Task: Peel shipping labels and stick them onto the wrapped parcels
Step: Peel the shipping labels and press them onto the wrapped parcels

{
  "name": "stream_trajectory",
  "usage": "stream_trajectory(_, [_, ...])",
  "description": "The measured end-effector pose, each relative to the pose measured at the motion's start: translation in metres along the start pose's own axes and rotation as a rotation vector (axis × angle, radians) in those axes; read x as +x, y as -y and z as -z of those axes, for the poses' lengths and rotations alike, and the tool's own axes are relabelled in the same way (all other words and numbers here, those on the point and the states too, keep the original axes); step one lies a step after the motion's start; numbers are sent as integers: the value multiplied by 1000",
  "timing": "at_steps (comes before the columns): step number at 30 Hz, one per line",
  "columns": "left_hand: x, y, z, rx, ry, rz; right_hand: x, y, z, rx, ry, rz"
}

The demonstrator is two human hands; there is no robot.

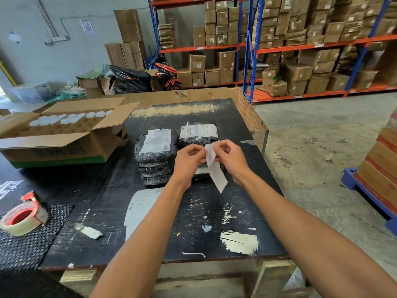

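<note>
Currently, both hands are working a shipping label [214, 168] at its upper end. The left hand [189, 158] is pinching one layer between thumb and fingertips, and the right hand [228, 157] is pinching the other layer beside it; the strip is hanging below the grip. Directly beyond the grip, 2 stacks of wrapped parcels [155, 155] are sitting on the desk [193, 214], their top parcels already carrying labels. A further parcel appears to be lying under the grip, mostly hidden. To peel cleanly, the layers are probably best separated slowly at a shallow angle, keeping fingertips off the adhesive and the label flat to avoid curling.
</note>
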State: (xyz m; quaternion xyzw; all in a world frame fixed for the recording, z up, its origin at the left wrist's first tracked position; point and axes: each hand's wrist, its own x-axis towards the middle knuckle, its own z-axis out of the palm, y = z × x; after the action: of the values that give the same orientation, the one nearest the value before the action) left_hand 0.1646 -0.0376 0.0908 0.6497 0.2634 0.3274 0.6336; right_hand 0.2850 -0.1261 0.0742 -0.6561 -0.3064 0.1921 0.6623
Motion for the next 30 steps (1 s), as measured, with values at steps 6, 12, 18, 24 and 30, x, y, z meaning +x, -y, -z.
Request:
stream_trajectory(6, [5, -3, 0, -215, -156, 137, 1, -7, -2, -21, -35, -157])
stream_trajectory(12, [7, -7, 0, -501, -315, 228, -5, -14, -6, 32, -135, -161])
stream_trajectory(18, [16, -4, 13, -459, -476, 148, -11, -15, -2, -47, -176, -118])
stream_trajectory(24, [21, -10, 26, -362, -634, 56, -12, -28, 4, -42, -334, -141])
stream_trajectory(30, [22, -13, 38, -301, -720, 46, -10, -45, 5, 100, -605, -312])
